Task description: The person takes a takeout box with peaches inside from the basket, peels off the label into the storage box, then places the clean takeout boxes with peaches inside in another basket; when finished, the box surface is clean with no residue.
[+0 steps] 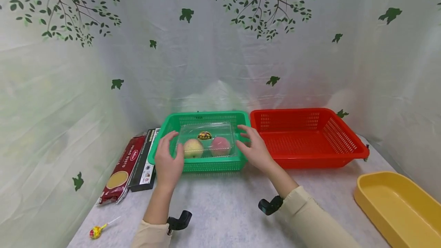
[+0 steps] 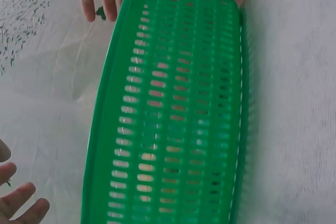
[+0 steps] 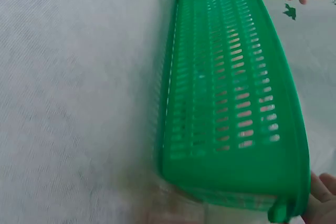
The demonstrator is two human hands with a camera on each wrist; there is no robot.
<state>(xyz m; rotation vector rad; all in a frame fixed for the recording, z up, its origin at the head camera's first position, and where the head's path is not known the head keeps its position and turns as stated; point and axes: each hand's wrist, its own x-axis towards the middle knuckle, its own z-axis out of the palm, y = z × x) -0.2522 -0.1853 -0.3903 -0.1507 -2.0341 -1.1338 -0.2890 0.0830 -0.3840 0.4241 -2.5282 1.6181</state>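
Observation:
A clear plastic box (image 1: 220, 129) with a dark label sits in the green basket (image 1: 210, 167). Inside the box show a yellowish apple-like fruit (image 1: 193, 148) and a pinkish one (image 1: 220, 146). My left hand (image 1: 169, 163) is over the basket's left side, fingers spread and gently bent, beside the box. On the other side, my right hand (image 1: 255, 150) hovers over the right rim with fingers spread towards the box. Neither hand grips anything. In the left wrist view, the left fingertips (image 2: 26, 203) appear beyond the basket's rim; in the right wrist view, my right hand (image 3: 320, 200) is at the basket's corner.
Right of the green basket stands a red basket (image 1: 310, 162), with a yellow tray (image 1: 375, 194) nearer at the right edge. A dark red packet (image 1: 124, 167) and a black box (image 1: 142, 173) lie on the left. A lollipop (image 1: 96, 232) lies near the front left.

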